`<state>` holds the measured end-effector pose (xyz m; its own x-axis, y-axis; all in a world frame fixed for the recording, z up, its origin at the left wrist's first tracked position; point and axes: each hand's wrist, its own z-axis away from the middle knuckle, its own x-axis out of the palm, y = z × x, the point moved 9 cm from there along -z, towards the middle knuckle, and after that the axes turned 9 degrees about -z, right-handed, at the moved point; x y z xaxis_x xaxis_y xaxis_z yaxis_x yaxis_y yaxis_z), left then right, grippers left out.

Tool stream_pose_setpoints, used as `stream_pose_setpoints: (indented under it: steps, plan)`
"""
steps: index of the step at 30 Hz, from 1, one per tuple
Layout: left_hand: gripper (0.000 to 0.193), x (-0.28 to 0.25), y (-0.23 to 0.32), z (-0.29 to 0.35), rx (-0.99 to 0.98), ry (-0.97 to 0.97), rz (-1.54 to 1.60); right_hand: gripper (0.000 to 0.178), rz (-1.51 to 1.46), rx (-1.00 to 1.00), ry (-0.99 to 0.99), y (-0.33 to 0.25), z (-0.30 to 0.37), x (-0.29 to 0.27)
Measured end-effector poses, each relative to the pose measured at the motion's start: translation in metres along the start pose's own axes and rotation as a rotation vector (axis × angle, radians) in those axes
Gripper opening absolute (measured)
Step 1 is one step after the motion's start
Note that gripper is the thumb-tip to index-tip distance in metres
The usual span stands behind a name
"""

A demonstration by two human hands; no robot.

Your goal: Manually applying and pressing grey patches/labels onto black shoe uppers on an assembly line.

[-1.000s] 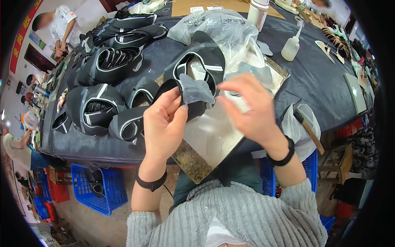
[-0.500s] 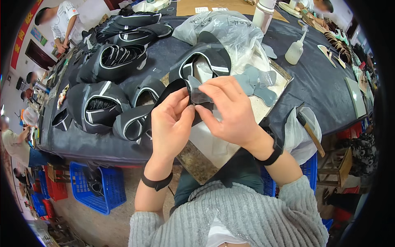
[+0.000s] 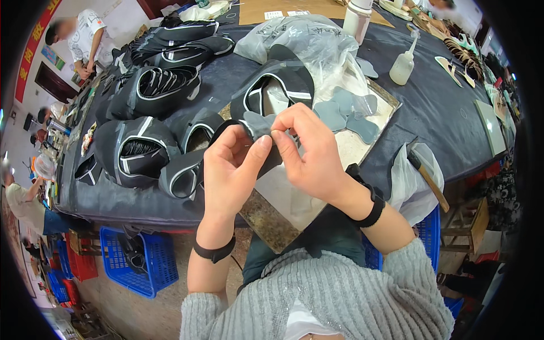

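- A blue plastic crate [image 3: 133, 260] sits on the floor under the dark-covered table [image 3: 447, 113].
- Black shoe uppers [image 3: 136, 153] with pale trim crowd the table's left.
- Left hand [image 3: 232, 164] and right hand [image 3: 309, 153] pinch a grey piece [image 3: 256, 126], probably a soft pad, above a flat metal tray [image 3: 362, 153].
- A wooden-handled hammer [image 3: 426, 173] lies right.

Shoe uppers [image 3: 141, 153] left of tray [image 3: 391, 105], bottle [image 3: 403, 63] behind

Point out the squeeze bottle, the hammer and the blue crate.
squeeze bottle [image 3: 402, 65], head view, on the middle of its translucent body.
hammer [image 3: 429, 178], head view, on the wooden handle.
blue crate [image 3: 147, 263], head view, on its front wall under the table.
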<state>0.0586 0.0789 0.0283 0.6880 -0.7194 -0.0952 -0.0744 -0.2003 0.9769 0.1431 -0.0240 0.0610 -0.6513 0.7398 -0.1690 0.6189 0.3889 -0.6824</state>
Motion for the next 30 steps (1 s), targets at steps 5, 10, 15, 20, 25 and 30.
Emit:
stream_pose_setpoints:
  steps: [5,10,15,20,25,30]
  plan:
    - [0.014,0.002,0.007,0.004,0.082,-0.045,-0.186,0.004,-0.375,0.288,0.263,0.035,0.007,-0.027]
    - [0.015,0.015,0.015,0.013,0.057,-0.151,-0.003,0.006,-0.966,0.568,0.491,0.053,0.036,-0.068]
    - [0.027,0.005,0.016,0.016,0.133,-0.125,0.083,0.011,-1.260,0.375,0.889,0.034,0.081,-0.135]
    - [0.032,-0.016,0.008,0.006,0.113,-0.041,0.134,0.011,-0.266,0.014,1.026,-0.034,0.182,-0.259]
    - [0.032,-0.015,0.011,0.006,0.152,-0.058,0.122,0.009,-0.173,0.689,1.181,0.093,0.338,-0.285]
    - [0.024,0.024,0.016,0.012,0.090,-0.255,0.013,0.028,-0.031,1.364,0.350,0.242,0.429,-0.295]
